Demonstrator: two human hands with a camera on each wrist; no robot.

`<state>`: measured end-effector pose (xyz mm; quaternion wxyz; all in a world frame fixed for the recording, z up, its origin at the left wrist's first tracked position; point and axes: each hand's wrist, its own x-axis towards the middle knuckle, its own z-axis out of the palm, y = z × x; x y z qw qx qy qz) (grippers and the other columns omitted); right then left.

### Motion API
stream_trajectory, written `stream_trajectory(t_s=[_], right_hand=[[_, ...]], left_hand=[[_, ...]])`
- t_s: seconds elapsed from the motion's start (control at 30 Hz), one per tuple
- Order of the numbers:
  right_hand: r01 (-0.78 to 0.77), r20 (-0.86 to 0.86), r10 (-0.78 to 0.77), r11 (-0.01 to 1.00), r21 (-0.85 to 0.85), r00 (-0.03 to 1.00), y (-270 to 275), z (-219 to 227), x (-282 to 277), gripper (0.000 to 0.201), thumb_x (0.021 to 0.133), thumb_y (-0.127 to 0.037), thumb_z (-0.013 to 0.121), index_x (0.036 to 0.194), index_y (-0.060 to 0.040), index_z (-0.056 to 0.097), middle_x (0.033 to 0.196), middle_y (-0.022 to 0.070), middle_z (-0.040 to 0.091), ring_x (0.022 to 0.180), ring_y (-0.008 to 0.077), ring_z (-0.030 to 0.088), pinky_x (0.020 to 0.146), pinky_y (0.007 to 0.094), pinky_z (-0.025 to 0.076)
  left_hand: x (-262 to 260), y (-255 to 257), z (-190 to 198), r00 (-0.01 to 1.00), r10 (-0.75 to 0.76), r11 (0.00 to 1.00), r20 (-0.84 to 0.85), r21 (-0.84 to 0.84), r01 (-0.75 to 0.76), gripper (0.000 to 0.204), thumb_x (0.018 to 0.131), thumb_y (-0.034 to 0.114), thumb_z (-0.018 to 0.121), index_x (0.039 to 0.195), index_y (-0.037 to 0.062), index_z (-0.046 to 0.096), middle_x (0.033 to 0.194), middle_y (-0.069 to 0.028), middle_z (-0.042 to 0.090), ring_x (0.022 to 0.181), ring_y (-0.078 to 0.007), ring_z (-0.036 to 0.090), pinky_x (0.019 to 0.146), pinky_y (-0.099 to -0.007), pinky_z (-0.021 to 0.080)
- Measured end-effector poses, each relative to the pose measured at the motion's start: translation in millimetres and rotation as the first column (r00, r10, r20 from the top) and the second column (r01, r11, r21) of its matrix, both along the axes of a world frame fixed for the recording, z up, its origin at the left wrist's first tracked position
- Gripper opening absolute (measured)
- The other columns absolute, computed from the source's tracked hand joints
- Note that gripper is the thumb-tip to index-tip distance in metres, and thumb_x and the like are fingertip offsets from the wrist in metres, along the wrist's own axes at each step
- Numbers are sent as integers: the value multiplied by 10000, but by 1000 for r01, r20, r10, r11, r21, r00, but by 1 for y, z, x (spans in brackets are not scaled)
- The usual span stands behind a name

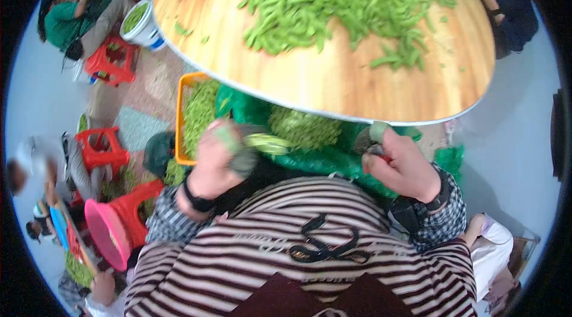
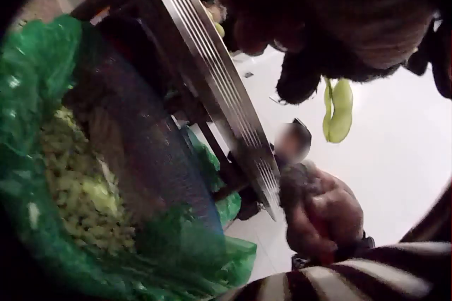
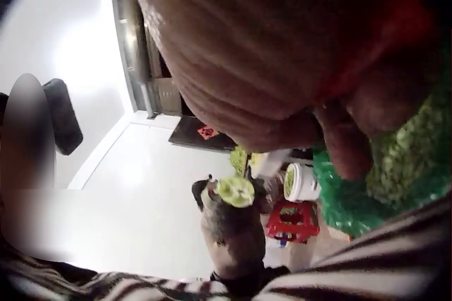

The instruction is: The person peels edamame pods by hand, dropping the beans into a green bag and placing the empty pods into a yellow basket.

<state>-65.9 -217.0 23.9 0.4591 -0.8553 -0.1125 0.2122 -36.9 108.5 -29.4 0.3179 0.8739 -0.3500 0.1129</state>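
Observation:
My left hand [image 1: 215, 159], its fingertips wrapped in dark and green coverings, pinches a pale green bean pod [image 1: 268, 143]. In the left wrist view the pod [image 2: 339, 110] hangs below the dark fingertips, and the right wrist view shows its pale inner face [image 3: 235, 192]. My right hand [image 1: 408, 165] has curled fingers and a green-wrapped tip, near the table's rim. A small red object [image 1: 386, 158] shows within its grip; I cannot tell its kind. Between and beyond the hands, a green plastic bag [image 1: 244, 102] surrounds a heap of pale green beans [image 1: 304, 127].
A wooden table [image 1: 286, 81] piled with green pods [image 1: 357, 1] stands in front. An orange crate [image 1: 181, 120] of greens is to the left. Further left are red stools [image 1: 101, 144], a pink basin [image 1: 107, 233], a white bucket [image 1: 140, 25] and several seated people.

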Motion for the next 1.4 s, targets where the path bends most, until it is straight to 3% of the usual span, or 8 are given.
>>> stream_trajectory(t_s=[0.07, 0.2, 0.47, 0.67, 0.73, 0.87, 1.1, 1.4], right_hand=[[187, 358, -169, 982, -16, 918, -24, 6, 12, 217, 835, -88, 552, 1039, -24, 514, 687, 161, 570, 648, 303, 609, 608, 333, 470], [463, 529, -346, 880, -104, 775, -60, 12, 55, 185, 859, -74, 526, 1033, -11, 530, 807, 202, 602, 686, 367, 597, 611, 362, 473], [216, 563, 251, 743, -633, 787, -32, -8, 105, 197, 823, -112, 545, 988, -17, 495, 919, 209, 604, 768, 392, 597, 614, 468, 487], [174, 683, -58, 980, -102, 728, -29, 0, 98, 263, 858, -74, 556, 1108, -19, 498, 916, 133, 618, 691, 247, 607, 570, 331, 480], [346, 74, -387, 883, 316, 919, -4, 23, 80, 297, 884, -63, 552, 1171, -39, 480, 908, 79, 630, 674, 105, 563, 544, 231, 435], [240, -128, -204, 767, 595, 971, 30, 21, 52, 285, 902, -41, 547, 1173, -41, 460, 904, 44, 616, 505, 38, 475, 405, 174, 353], [286, -6, -344, 769, 572, 939, 48, 1, 32, 254, 922, -38, 504, 1168, -28, 444, 889, 42, 591, 482, 42, 459, 404, 181, 369], [298, -258, -185, 798, 524, 948, 40, 4, 32, 217, 933, -83, 360, 1134, -29, 426, 699, 55, 533, 450, 100, 452, 414, 207, 376]], left_hand=[[1, 17, 3, 969, 235, 968, -76, -71, -241, 347, 697, 62, 616, 1042, 45, 602, 827, -153, 628, 739, -349, 603, 669, -442, 465], [-13, 100, -43, 615, 771, 580, -167, 583, -569, 214, 809, 112, 548, 993, 32, 622, 825, -262, 612, 755, -441, 587, 666, -498, 463], [-4, 73, 1, 685, 713, 627, -152, 575, -525, 177, 825, 202, 612, 803, 27, 619, 779, -195, 631, 744, -369, 620, 634, -443, 484], [11, -3, 32, 934, 186, 964, -306, -127, -233, 156, 848, 95, 623, 980, 15, 642, 860, -152, 641, 774, -305, 638, 678, -333, 503], [23, -31, 33, 949, -58, 958, -309, -284, -34, 168, 870, 79, 593, 1017, 7, 632, 923, -100, 645, 837, -224, 628, 722, -302, 492], [35, -92, 20, 552, -611, 654, -568, -755, -53, 250, 953, 95, 502, 1191, 44, 559, 1081, -30, 614, 989, -131, 575, 867, -269, 456], [30, -105, 11, 258, -653, 659, -712, -702, -270, 207, 952, 127, 529, 1144, 65, 574, 1007, 12, 601, 929, -97, 546, 828, -243, 441], [24, -93, 3, 717, -438, 788, -543, -615, 17, 167, 926, 218, 568, 919, 51, 567, 776, -75, 573, 721, -204, 577, 651, -322, 466]])
